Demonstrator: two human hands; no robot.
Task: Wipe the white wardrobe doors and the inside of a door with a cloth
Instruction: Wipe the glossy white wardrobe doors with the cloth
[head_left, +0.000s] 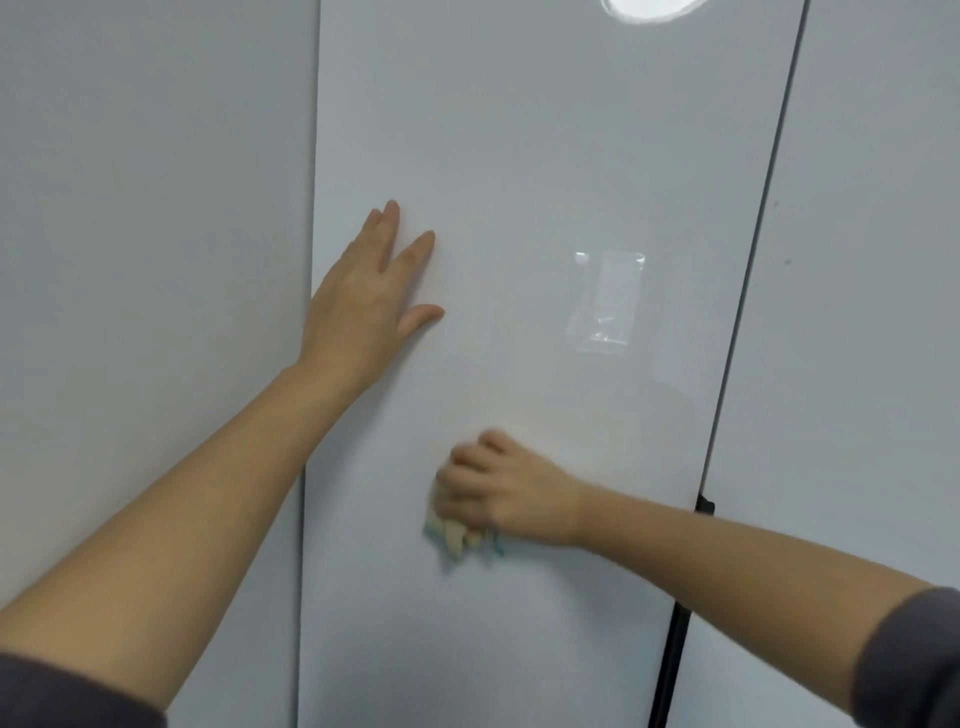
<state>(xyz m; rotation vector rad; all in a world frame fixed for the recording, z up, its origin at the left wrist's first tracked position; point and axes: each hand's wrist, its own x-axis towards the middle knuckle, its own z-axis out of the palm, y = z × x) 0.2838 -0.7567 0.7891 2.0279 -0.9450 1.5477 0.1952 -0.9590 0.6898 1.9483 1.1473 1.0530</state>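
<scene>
A glossy white wardrobe door (519, 182) fills the middle of the view. My left hand (363, 306) lies flat on its left part, fingers straight and spread, close to the door's left edge. Lower down, my right hand (498, 488) grips a crumpled pale yellow cloth (460, 538) with a blue-green edge and holds it against the door. The hand is blurred by motion. Most of the cloth is hidden under the fingers.
Another white door (145, 234) stands on the left and a third (872, 286) on the right, beyond a dark gap. A black handle (675, 639) runs down the middle door's right edge. A clear tape patch (608, 301) sticks to the door, and a lamp reflection (649, 10) shines at the top.
</scene>
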